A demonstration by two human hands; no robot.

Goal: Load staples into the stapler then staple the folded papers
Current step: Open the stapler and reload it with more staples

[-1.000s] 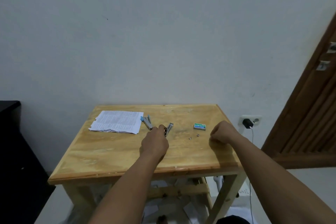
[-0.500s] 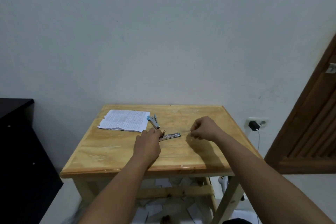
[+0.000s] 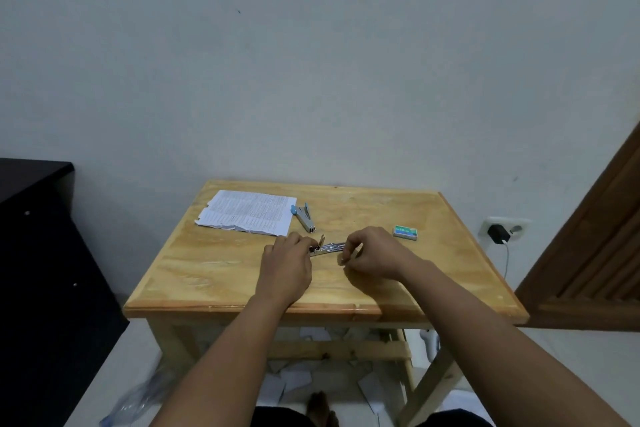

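Note:
A silver stapler [image 3: 329,248] lies opened near the middle of the wooden table [image 3: 221,274]. My left hand [image 3: 285,267] grips its left, hinged end. My right hand [image 3: 375,253] is pinched shut at the stapler's right end, and a small pale strip that looks like staples [image 3: 344,258] shows at its fingertips. The folded printed papers [image 3: 247,211] lie flat at the table's back left. A green staple box [image 3: 405,231] sits to the right of my right hand.
A second small metal stapler-like tool with a blue end [image 3: 304,217] lies beside the papers. A black cabinet [image 3: 38,253] stands to the left, a wooden door [image 3: 595,253] to the right. A charger is plugged into the wall socket [image 3: 500,230]. Paper scraps lie under the table.
My right hand moved left from the table's right side to the stapler's right end. The stapler went from tilted up to lying flat under my left hand. The camera view shifted.

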